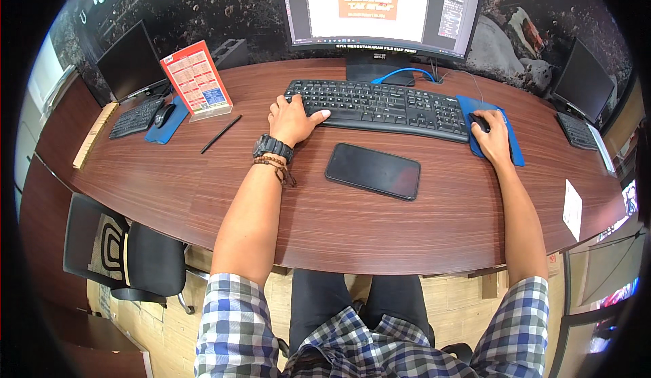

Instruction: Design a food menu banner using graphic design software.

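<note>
My left hand (pixel 291 121) rests at the left end of a black keyboard (pixel 386 106), its fingertips on the keys by the edge and its thumb stretched out toward the lower row. A black watch and brown bead bracelets are on that wrist. My right hand (pixel 497 139) is curved over a black computer mouse (pixel 480 123), which sits on a blue mouse pad (pixel 517 153) at the keyboard's right end. Behind the keyboard stands a large monitor (pixel 420 1), lit with an orange-red sign design on a white page.
A dark-screened phone (pixel 373 172) lies between my forearms. Leftward are a black pen (pixel 221 134), a red-and-white card stand (pixel 196 79) and another monitor (pixel 131 62). At right stand a third monitor (pixel 583 79) and a white card (pixel 572 210). An office chair (pixel 154 259) is lower left.
</note>
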A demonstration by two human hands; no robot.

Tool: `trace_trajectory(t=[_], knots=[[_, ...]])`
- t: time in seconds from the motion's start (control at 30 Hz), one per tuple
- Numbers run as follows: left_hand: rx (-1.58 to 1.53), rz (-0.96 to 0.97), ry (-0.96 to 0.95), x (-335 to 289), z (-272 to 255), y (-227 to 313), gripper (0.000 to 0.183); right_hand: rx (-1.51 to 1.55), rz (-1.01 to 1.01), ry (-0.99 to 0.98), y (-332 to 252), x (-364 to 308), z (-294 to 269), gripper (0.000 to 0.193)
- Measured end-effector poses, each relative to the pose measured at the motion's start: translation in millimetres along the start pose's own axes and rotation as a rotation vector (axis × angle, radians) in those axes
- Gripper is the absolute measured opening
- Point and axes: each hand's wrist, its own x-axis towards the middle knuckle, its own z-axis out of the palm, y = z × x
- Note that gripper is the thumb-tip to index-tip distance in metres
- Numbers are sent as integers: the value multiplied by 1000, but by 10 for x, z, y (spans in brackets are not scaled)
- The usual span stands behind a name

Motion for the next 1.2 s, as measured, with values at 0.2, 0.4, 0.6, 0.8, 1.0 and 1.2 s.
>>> trace_trajectory(t=[0.2,0.4,0.6,0.8,1.0,1.2], knots=[[21,303,132,23,115,52,60,-16,-10,4,-23,35,-15,36],[32,274,121,77,170,137,55,-80,116,-53,-123,5,-49,39],[66,275,97,82,161,245,67,-14,68,-15,-19,-8,-35,38],[10,186,130,26,89,-19,80,17,44,-4,4,-2,17,35],[-55,329,189,-28,61,35,38,5,68,-12,-13,7,-12,33],[-38,341,194,-50,62,64,25,0,63,-7,-3,4,7,33]])
